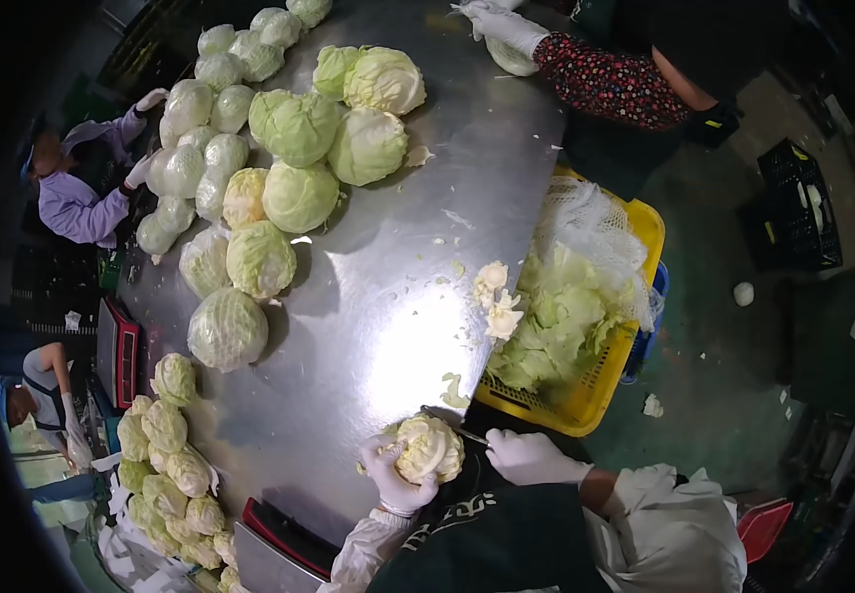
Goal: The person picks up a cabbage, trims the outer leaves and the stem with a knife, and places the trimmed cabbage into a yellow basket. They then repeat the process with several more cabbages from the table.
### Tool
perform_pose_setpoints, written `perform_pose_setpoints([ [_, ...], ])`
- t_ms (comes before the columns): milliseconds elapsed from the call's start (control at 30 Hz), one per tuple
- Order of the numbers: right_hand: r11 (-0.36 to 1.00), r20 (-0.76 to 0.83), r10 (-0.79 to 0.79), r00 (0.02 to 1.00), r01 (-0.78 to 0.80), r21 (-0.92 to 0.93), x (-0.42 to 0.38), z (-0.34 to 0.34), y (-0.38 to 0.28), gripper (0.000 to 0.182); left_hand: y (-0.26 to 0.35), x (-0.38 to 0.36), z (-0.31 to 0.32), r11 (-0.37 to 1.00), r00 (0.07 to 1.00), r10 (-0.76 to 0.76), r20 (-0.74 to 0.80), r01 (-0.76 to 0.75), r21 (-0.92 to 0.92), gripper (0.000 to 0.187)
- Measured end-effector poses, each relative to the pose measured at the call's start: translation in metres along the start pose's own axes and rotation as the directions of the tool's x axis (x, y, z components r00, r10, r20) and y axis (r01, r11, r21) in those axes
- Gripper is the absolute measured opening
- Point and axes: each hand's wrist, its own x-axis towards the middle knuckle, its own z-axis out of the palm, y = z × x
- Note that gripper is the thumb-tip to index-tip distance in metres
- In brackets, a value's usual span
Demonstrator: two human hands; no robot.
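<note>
My left hand (396, 476), in a white glove, is closed on a pale, trimmed cabbage (429, 450) at the near edge of the metal table. To its right my right hand (528, 457), also gloved, grips a knife (469, 435) whose blade points left toward the top of the cabbage. Part of the blade is hidden behind the cabbage. A green leaf scrap (454, 390) lies just beyond it, and cut pale pieces (502, 316) lie at the table's right edge.
A yellow basket (652, 232) with loose leaves and white netting stands right of the table (348, 287). Whole cabbages (294, 127) and wrapped ones (228, 329) lie beyond, smaller heads (164, 425) at left. Co-workers stand at left and upper right. A red-edged scale (274, 558) is near my left arm.
</note>
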Motion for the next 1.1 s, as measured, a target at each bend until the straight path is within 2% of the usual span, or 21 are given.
perform_pose_setpoints([
  [67, 0.964, 0.043, 0.023, 0.999, -0.033, 0.265, 0.008, 0.019, 0.009, 0.019, -0.004, -0.002, 0.002, 0.999, 1.0, -0.014, -0.004, 0.013, -0.042, 0.067],
  [133, 0.958, 0.046, 0.037, 0.998, -0.049, 0.282, 0.014, 0.007, 0.0, 0.02, -0.002, 0.0, -0.001, 0.997, 0.999, -0.035, -0.009, 0.035, -0.073, 0.067],
  [200, 0.92, -0.096, 0.085, 0.992, -0.041, 0.391, 0.017, 0.001, -0.007, 0.02, -0.002, 0.002, -0.001, 0.998, 1.0, -0.025, 0.017, 0.026, -0.055, 0.065],
  [233, 0.939, -0.138, 0.026, 0.99, 0.023, 0.342, 0.015, 0.002, -0.009, 0.021, -0.002, 0.002, -0.003, 0.998, 0.999, -0.035, 0.014, 0.035, -0.051, 0.065],
  [267, 0.939, -0.128, 0.027, 0.991, 0.019, 0.343, 0.01, 0.002, -0.011, 0.021, -0.002, 0.002, -0.004, 0.999, 0.999, -0.036, 0.016, 0.037, -0.024, 0.064],
  [333, 0.981, -0.091, -0.023, 0.996, 0.04, 0.192, 0.002, -0.002, -0.014, 0.019, -0.003, 0.003, -0.003, 0.999, 0.999, -0.037, 0.018, 0.037, -0.008, 0.063],
  [400, 0.979, -0.086, -0.019, 0.996, 0.036, 0.198, 0.001, 0.003, -0.012, 0.02, -0.002, 0.004, -0.002, 0.999, 0.999, -0.031, 0.019, 0.032, -0.021, 0.064],
  [567, 1.0, -0.055, 0.009, 0.998, -0.008, 0.006, 0.006, -0.007, -0.024, 0.022, 0.001, 0.011, -0.006, 1.0, 0.999, -0.024, 0.029, 0.024, 0.003, 0.064],
  [667, 0.994, -0.055, 0.017, 0.998, -0.011, 0.107, 0.014, 0.001, -0.021, 0.022, 0.003, 0.009, -0.004, 1.0, 0.999, -0.029, 0.021, 0.029, 0.004, 0.064],
  [767, 0.999, -0.109, -0.02, 0.994, 0.023, 0.03, 0.027, 0.023, -0.007, 0.021, -0.003, 0.003, -0.005, 1.0, 1.0, -0.012, 0.01, 0.012, -0.004, 0.065],
  [867, 0.999, -0.191, -0.013, 0.981, 0.022, 0.043, 0.036, 0.034, -0.005, 0.018, -0.002, 0.004, -0.002, 1.0, 1.0, -0.002, 0.006, 0.002, -0.013, 0.066],
  [900, 0.934, -0.097, 0.101, 0.99, -0.061, 0.352, 0.039, 0.039, -0.003, 0.022, 0.0, 0.002, -0.003, 1.0, 1.0, -0.019, -0.003, 0.019, -0.01, 0.065],
  [933, 0.933, -0.097, 0.093, 0.991, -0.052, 0.357, 0.039, 0.042, -0.001, 0.022, -0.003, -0.003, -0.003, 1.0, 1.0, -0.019, -0.005, 0.019, -0.001, 0.065],
  [967, 0.66, 0.103, 0.175, 0.979, -0.194, 0.726, 0.039, 0.045, 0.002, 0.028, -0.01, -0.01, -0.002, 0.999, 1.0, -0.009, -0.028, 0.008, -0.048, 0.066],
  [1000, 0.244, 0.316, 0.156, 0.936, -0.346, 0.906, 0.04, 0.042, 0.004, 0.035, -0.014, -0.013, -0.001, 0.995, 0.999, 0.001, -0.052, -0.006, -0.098, 0.066],
  [1033, -0.052, 0.475, 0.044, 0.879, -0.473, 0.88, 0.042, 0.019, 0.002, 0.046, -0.012, -0.012, -0.001, 0.995, 0.999, 0.006, -0.054, -0.011, -0.096, 0.066],
  [1067, -0.051, 0.47, 0.043, 0.882, -0.468, 0.882, 0.041, 0.006, -0.008, 0.046, -0.01, -0.01, 0.0, 0.995, 1.0, 0.016, -0.023, -0.018, -0.1, 0.069],
  [1100, 0.116, 0.351, 0.026, 0.936, -0.352, 0.929, 0.042, -0.003, -0.02, 0.046, -0.008, -0.006, 0.001, 0.994, 1.0, 0.028, 0.006, -0.028, -0.105, 0.071],
])
